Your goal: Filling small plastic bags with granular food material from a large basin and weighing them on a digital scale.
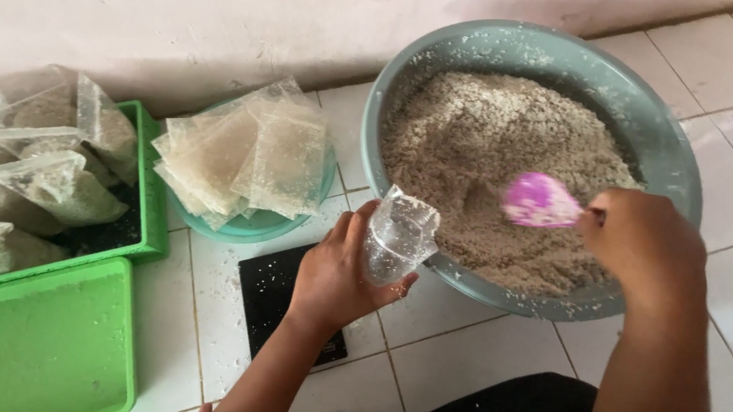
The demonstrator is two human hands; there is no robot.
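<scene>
My left hand (336, 272) holds a small clear plastic bag (398, 235) open-mouthed, just at the near rim of a big grey-green basin (541, 46). The basin is filled with a pale grainy mixture (484, 146). My right hand (643, 242) grips the handle of a pink scoop (537, 201), which hovers over the mixture near the basin's front right. The bag looks empty apart from some dust.
A flat black scale (269, 292) lies on the white tile floor under my left wrist. A teal plate (249, 225) carries a stack of empty clear bags (243, 155). At the left, a green tray (150, 209) holds several filled bags (28, 186); a second green tray (29, 342) sits nearer.
</scene>
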